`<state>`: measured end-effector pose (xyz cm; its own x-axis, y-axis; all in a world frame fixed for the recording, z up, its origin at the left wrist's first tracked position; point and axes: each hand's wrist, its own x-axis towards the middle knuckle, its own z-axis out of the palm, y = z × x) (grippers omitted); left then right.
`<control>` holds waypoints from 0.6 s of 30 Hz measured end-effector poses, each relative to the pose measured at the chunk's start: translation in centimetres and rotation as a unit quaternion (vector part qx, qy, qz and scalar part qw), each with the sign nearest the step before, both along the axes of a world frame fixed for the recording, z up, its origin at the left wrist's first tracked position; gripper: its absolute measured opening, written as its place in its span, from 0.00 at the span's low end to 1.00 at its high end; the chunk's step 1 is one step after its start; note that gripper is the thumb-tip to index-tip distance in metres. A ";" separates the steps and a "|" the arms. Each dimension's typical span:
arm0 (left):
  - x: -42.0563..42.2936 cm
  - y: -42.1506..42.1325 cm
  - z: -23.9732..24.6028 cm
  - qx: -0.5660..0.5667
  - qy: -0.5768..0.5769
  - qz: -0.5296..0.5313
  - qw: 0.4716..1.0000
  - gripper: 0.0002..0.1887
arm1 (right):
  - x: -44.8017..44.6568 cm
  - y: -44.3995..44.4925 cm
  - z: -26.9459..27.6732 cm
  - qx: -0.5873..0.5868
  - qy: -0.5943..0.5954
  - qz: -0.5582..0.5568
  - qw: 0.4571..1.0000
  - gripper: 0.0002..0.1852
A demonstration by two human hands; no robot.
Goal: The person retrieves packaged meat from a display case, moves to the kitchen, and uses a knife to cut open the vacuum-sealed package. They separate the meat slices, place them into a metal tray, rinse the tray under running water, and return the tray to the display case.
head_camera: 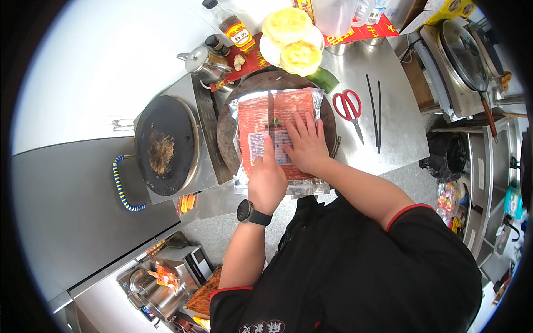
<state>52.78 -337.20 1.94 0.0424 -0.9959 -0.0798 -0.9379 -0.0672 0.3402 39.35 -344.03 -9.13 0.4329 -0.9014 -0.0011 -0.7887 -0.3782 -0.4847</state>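
A flat, clear-topped, silver-edged packet of marbled red meat [252, 114] lies on a round, dark chopping board [227, 137]. My left hand [267, 181] grips a knife [269, 110], with its index finger stretched forward along the top. Seen nearly edge-on, the blade runs away from me over the middle of the packet; whether it has cut in, I cannot tell. Flat on the packet's right half rests my right hand [307, 147], fingers spread, holding nothing. A printed label [256, 145] shows partly between my hands.
Red-handled scissors [347, 107] and black chopsticks [379, 116] lie right of the board on the steel worktop [397, 133]. Behind it stand a plate of flatbreads [302, 58], a cucumber [325, 79], a sauce bottle [233, 29] and a metal pot [202, 62]. A round griddle [160, 120] sits left.
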 end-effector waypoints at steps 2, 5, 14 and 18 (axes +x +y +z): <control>0.1 0.1 -0.2 -0.017 -0.003 -0.004 1.000 0.39 | 0.0 0.1 0.0 -0.020 0.000 -0.002 1.000 0.39; 0.2 0.1 -0.3 -0.022 -0.013 -0.012 1.000 0.39 | 0.0 0.0 -0.1 -0.024 0.002 -0.002 1.000 0.39; -0.4 0.2 0.7 0.042 0.048 0.050 0.997 0.36 | -0.1 0.1 0.1 -0.019 0.010 0.000 1.000 0.39; -0.4 0.0 0.7 0.027 0.050 0.038 0.998 0.35 | 0.0 0.0 0.0 -0.036 -0.013 -0.014 0.999 0.39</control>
